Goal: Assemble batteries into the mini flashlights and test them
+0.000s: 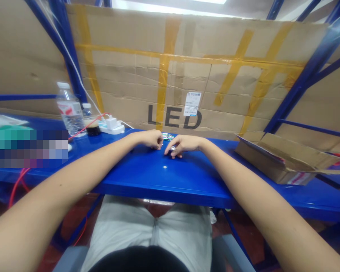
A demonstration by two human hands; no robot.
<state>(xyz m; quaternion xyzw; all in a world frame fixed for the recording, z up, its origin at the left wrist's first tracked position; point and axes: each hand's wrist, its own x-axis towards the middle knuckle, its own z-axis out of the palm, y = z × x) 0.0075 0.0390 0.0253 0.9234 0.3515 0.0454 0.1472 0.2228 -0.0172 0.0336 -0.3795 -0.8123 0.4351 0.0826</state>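
Small silvery part [172,148] sits mid-table, pinched at the tips of the right hand [184,144], just past a white dot [164,167] on the blue table [187,181]. Left hand [150,139] curled, can't tell if it holds anything. Tiny piece, so I'd keep wrists resting & pinch low. Loose bits [167,135] btw hands. At back, cardboard [215,75] reads "LED" — sticker [192,103] illegible.

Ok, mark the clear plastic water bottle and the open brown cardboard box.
clear plastic water bottle [69,110]: head view, on its label.
open brown cardboard box [256,160]: head view, on its front wall.
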